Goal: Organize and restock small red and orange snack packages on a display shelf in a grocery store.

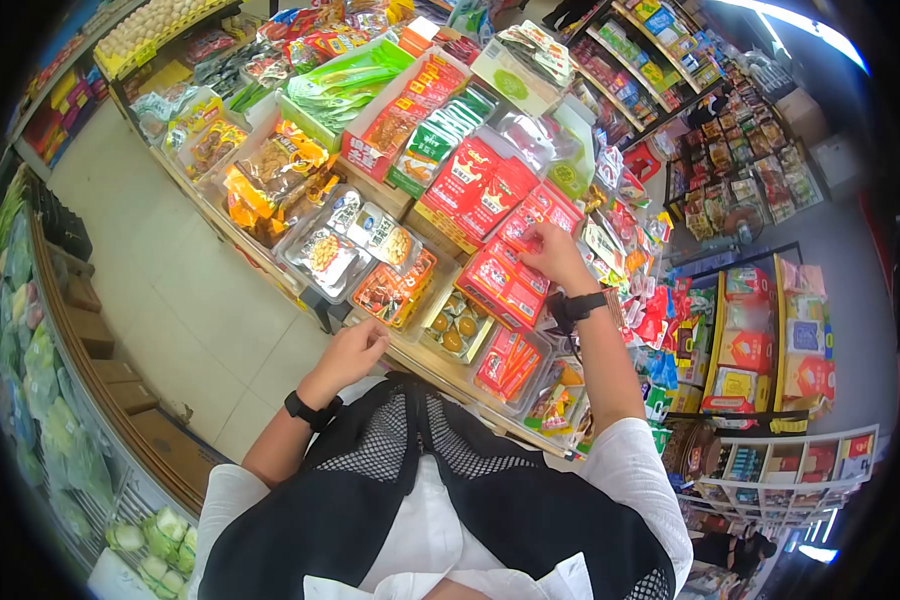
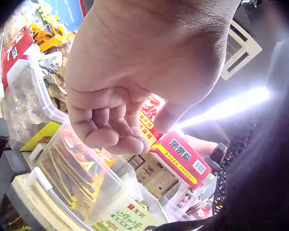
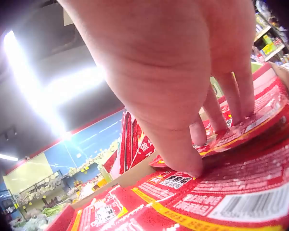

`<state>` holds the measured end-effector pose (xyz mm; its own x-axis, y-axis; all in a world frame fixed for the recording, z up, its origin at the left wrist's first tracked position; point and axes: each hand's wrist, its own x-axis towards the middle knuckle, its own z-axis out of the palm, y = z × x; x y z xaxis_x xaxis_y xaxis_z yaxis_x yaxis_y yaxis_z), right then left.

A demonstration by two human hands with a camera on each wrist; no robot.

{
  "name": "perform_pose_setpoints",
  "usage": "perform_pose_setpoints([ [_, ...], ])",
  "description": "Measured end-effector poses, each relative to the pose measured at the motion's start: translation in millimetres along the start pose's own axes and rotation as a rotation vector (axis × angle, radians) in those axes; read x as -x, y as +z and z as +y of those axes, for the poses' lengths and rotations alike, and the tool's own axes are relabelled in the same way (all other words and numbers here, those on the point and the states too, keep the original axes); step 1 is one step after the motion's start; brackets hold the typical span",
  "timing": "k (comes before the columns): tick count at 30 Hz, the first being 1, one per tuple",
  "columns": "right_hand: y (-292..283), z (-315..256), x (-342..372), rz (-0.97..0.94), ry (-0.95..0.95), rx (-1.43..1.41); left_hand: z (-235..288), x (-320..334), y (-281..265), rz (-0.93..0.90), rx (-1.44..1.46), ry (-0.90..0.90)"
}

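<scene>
My right hand reaches into a box of red packets. In the right wrist view, the fingertips of that hand touch one red packet, and the thumb tip rests on another packet below it. No firm grip shows. My left hand, fingers loosely curled and empty, hangs at the table's near edge, close to a tray of orange-red packs. In the left wrist view the left hand is above a clear plastic bin.
More red packets stand behind, with a green-and-white pack beside them. Clear trays of nut packs and a box of round brown items are nearer. A tiled floor lies left; shelves stand right.
</scene>
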<state>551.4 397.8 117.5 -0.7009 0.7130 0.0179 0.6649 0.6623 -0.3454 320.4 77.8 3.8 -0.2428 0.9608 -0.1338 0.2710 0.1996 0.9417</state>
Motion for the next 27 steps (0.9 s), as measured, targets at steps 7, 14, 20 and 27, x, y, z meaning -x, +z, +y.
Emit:
perform_pose_setpoints([
  [7,-14,-19,21,0.123,-0.031,-0.099,8,-5,-2,-0.029,-0.017,0.021],
  [14,10,-25,35,0.032,-0.052,-0.036,8,-3,1,-0.044,-0.002,0.022],
  [20,12,-47,51,0.218,-0.093,-0.005,0,4,7,-0.059,0.037,0.006],
  [27,17,-66,66,0.126,0.013,-0.159,5,13,17,-0.166,0.042,0.002],
])
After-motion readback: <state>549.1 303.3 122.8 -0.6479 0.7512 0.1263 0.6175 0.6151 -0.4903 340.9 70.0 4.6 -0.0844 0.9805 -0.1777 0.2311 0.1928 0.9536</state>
